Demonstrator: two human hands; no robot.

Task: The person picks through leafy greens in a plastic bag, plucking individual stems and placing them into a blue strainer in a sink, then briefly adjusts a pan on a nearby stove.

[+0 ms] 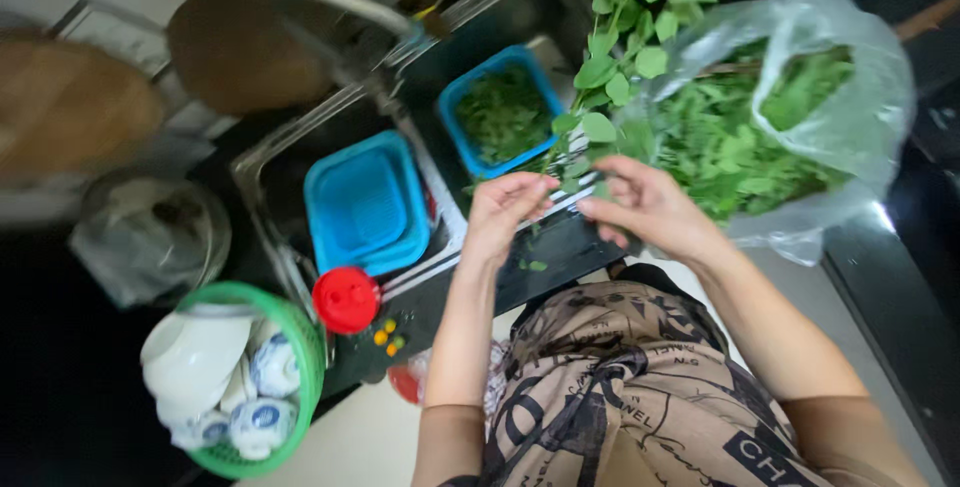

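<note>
Far left, a green basket [305, 347] is sitting on the dark bench [560, 252], holding white and blue-patterned bowls [262, 367], with a red round lid [346, 299] just beside its rim. Moving right, a blue strainer basket [367, 203] is resting in the left basin of the steel sink [262, 162], and nothing green is showing in it. The faucet [335, 7] is arching over the divider. In the right basin a smaller blue basket [497, 110] is already carrying a layer of picked green leaves, so some stripping looks done. The left hand [500, 212] is hovering over the sink edge, fingers narrowed and pinching near the base of a leafy green stem [610, 47]; whether they are actually gripping the stalk or a leaf I cannot tell because of blur. The right hand [648, 209] is just beside it, fingers curled close around the lower stem, apparently holding it upright over the basin. The stem is still full of leaves up top. Far right, a clear plastic bag [850, 117] is lying on the bench, bulging with more greens [730, 147], touching the right hand's back. Judging by that bag, most of the picking is still left.
</note>
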